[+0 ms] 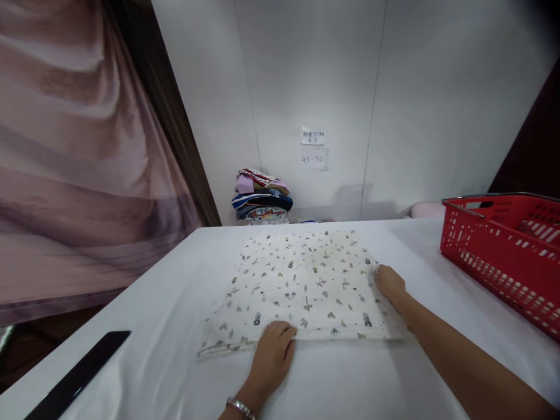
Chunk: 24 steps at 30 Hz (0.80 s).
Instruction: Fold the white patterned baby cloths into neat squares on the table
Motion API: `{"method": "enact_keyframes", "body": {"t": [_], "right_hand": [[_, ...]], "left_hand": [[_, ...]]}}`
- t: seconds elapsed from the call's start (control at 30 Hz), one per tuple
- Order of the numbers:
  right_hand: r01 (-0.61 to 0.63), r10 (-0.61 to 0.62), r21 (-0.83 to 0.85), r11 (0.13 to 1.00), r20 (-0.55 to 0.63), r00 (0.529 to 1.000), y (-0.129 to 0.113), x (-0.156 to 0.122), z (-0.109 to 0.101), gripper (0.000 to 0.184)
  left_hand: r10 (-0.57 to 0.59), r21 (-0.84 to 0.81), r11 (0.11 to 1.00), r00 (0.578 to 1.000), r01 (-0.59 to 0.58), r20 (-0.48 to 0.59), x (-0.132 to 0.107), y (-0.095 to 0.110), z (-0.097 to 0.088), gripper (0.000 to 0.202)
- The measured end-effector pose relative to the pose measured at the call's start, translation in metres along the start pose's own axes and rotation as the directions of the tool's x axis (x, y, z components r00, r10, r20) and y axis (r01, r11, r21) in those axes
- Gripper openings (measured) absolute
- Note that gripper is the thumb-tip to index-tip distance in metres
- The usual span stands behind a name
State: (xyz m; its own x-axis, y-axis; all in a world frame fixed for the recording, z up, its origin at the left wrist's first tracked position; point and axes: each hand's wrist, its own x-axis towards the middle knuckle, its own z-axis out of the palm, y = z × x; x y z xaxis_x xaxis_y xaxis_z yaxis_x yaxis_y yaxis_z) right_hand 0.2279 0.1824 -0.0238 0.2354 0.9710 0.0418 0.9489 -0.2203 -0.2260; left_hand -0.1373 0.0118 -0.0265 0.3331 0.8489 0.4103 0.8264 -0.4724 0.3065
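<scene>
A white cloth [301, 286] printed with small grey and olive figures lies spread out on the white table. Its near edge shows folded layers at the left corner. My left hand [275, 350] rests palm down on that near edge, fingers laid over the fabric and thumb a little apart. On my left wrist is a metal bracelet [240, 406]. At the right edge of the cloth, my right hand [391, 284] has its fingers closed on the fabric; the fingertips are partly hidden.
A red plastic basket [503, 262] with striped cloth inside stands at the right. Behind the table rises a stack of folded fabrics [262, 201]. A dark flat strip [79, 373] lies at the left front. A pink curtain [87, 146] hangs at left; paper labels [314, 158] are on the wall.
</scene>
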Motion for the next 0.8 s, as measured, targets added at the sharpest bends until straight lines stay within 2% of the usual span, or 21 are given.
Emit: {"method": "enact_keyframes", "body": {"t": [0.23,0.43,0.6,0.8], "right_hand": [[-0.069,0.070,-0.013,0.998,0.025,0.997,0.011,0.001,-0.004,0.028],[-0.044,0.047,-0.038,0.998,0.075,0.996,-0.001,0.023,-0.008,0.036],[-0.037,0.041,-0.053,0.998,0.082,0.996,-0.014,0.048,-0.007,0.039],[-0.041,0.048,-0.078,0.996,0.090,0.995,-0.009,0.058,-0.001,0.035]], "left_hand": [[0.016,-0.001,1.000,1.000,-0.016,-0.021,-0.002,-0.003,0.002,0.025],[0.012,-0.001,1.000,1.000,-0.012,-0.025,-0.001,-0.005,0.005,0.025],[0.077,0.032,0.997,0.995,-0.075,-0.057,-0.001,-0.011,0.008,0.027],[0.161,0.093,0.984,0.985,-0.155,-0.058,-0.005,-0.027,0.017,0.029]]}}
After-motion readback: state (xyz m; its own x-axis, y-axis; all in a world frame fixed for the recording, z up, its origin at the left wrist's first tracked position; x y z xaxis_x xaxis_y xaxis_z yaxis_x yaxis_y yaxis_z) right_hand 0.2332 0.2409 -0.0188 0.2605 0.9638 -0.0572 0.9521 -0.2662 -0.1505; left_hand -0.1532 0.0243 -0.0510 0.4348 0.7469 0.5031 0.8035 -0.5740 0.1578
